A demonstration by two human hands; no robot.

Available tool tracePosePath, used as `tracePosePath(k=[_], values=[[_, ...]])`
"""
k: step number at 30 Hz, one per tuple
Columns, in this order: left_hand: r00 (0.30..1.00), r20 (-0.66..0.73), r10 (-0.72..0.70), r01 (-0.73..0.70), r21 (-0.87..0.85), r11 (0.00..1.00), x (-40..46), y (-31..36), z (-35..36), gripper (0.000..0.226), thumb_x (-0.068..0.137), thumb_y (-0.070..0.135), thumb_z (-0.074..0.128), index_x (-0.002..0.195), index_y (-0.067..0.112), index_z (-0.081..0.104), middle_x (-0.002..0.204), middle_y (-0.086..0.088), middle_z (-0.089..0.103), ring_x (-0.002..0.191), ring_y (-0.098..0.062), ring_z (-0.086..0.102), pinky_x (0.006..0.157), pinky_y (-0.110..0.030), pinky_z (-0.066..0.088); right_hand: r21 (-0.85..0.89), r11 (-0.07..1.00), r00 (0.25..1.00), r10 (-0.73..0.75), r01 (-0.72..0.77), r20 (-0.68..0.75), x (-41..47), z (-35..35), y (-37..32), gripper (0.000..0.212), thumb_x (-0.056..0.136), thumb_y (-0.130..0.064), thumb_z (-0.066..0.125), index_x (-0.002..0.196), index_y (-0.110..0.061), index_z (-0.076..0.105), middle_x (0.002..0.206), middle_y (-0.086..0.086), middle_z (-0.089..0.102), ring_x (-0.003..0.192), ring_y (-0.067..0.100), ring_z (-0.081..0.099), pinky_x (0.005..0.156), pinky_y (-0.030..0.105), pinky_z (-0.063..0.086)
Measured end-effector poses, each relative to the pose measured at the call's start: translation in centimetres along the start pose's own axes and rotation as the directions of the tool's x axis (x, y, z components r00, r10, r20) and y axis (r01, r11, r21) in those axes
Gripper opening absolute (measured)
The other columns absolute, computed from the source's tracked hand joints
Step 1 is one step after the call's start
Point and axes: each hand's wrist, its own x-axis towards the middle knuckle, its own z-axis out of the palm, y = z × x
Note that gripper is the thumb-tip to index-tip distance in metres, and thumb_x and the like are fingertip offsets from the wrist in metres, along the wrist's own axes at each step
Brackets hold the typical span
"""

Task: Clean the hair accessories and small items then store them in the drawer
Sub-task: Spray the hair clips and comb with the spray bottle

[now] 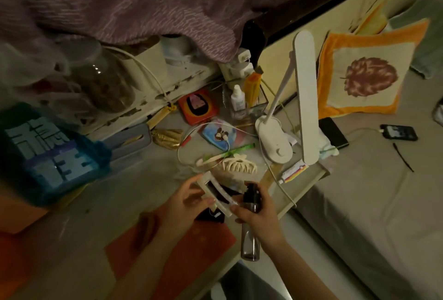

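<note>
White rectangular hair clip (217,194) held tilted above table; cream claw clip (239,166) lying behind.

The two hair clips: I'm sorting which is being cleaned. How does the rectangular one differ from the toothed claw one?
The rectangular hair clip is held up in the left hand, beside the spray bottle gripped by the right hand; the claw clip lies untouched on the table. The rectangular clip is a flat open frame; the claw clip shows curved teeth. Both are cream-coloured.
</note>
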Motion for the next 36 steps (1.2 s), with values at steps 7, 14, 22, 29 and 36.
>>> tracePosePath(k=[7,14,22,29,36], values=[[0.996,-0.024,-0.087,0.086,-0.038,0.996,1.7,-2.3,0.6,0.045,0.078,0.007,0.073,0.111,0.033,0.06,0.102,0.009,0.071,0.096,-0.008,0.067,0.078,-0.027,0.054,-0.034,0.998,0.998,0.054,-0.054,-0.017,2.0,0.1,3.1,0.054,0.077,0.008,0.07,0.116,-0.023,0.05,0.103,0.01,0.065,0.084,0.018,0.069,0.063,0.027,0.056],[0.982,-0.154,-0.109,0.101,-0.059,0.993,3.1,-3.6,-2.8,0.048,0.078,-0.004,0.07,0.119,0.016,0.059,0.099,0.007,0.066,0.082,0.005,0.064,0.065,-0.007,0.048,-0.138,0.986,0.995,0.097,-0.091,0.036,4.6,4.6,4.2,0.05,0.079,-0.006,0.074,0.111,-0.035,0.048,0.107,-0.017,0.06,0.092,-0.01,0.061,0.068,0.009,0.05],[0.972,-0.172,-0.159,0.13,-0.169,0.977,5.0,-5.3,-8.1,0.051,0.079,0.0,0.07,0.124,0.021,0.056,0.103,-0.01,0.068,0.092,-0.014,0.068,0.065,-0.016,0.054,-0.244,0.968,0.993,0.086,-0.064,0.083,7.3,10.0,4.9,0.041,0.083,-0.012,0.072,0.113,-0.029,0.049,0.094,-0.004,0.063,0.076,-0.003,0.063,0.063,0.013,0.051],[0.962,-0.174,-0.209,0.178,-0.181,0.967,7.4,-7.6,-11.1,0.055,0.078,-0.001,0.07,0.127,0.02,0.055,0.103,-0.017,0.066,0.092,-0.021,0.066,0.067,-0.021,0.055,-0.256,0.966,0.996,0.058,-0.039,0.067,9.0,13.5,6.2,0.054,0.083,-0.011,0.072,0.118,-0.042,0.044,0.109,-0.006,0.064,0.1,0.007,0.062,0.085,0.023,0.051],[0.977,-0.116,-0.18,0.157,-0.183,0.97,9.3,-9.4,-11.9,0.049,0.078,-0.003,0.07,0.111,0.032,0.06,0.099,-0.01,0.067,0.09,-0.016,0.065,0.061,-0.014,0.051,-0.272,0.961,0.998,0.055,-0.049,0.013,9.8,14.4,7.3,0.058,0.083,-0.01,0.072,0.127,-0.033,0.042,0.108,-0.009,0.062,0.1,0.007,0.061,0.085,0.017,0.05]])
